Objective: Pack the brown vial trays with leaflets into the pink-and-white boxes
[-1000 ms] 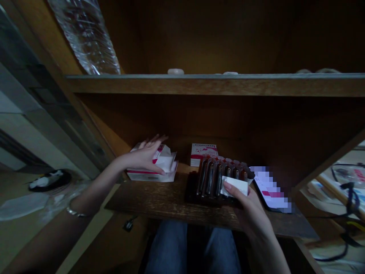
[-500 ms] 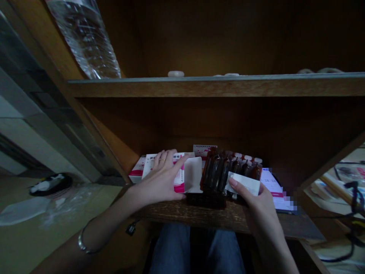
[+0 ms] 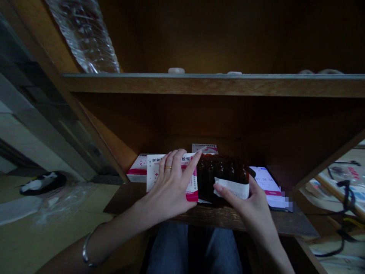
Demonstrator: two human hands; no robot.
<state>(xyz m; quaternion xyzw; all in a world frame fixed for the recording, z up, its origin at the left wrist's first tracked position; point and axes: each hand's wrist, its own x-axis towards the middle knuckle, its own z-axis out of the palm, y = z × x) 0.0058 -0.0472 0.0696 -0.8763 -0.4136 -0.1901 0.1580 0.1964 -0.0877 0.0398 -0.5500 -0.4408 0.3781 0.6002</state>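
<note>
My left hand (image 3: pixel 171 186) grips a white and pink medicine carton (image 3: pixel 154 171) and presses it against the tray of brown glass ampoules (image 3: pixel 221 175). My right hand (image 3: pixel 245 201) pinches a white paper slip (image 3: pixel 232 188) against the front of that tray. The tray stands close between both hands, and its lower part is hidden behind the slip and fingers. Behind my left hand lies a second pink-marked carton (image 3: pixel 138 169). A third carton (image 3: pixel 204 148) stands at the back of the shelf.
A smartphone (image 3: pixel 266 186) lies right of the tray on the dark wooden shelf (image 3: pixel 128 199). A higher shelf board (image 3: pixel 213 85) runs overhead. My jeans (image 3: pixel 171 249) are below. Crumpled plastic (image 3: pixel 65 205) lies on the floor at left; black cables (image 3: pixel 345 201) hang at right.
My left hand has brought the carton rightward against the ampoule tray, and its open white flap no longer shows. The tray's ampoules now look darker and less distinct behind the slip.
</note>
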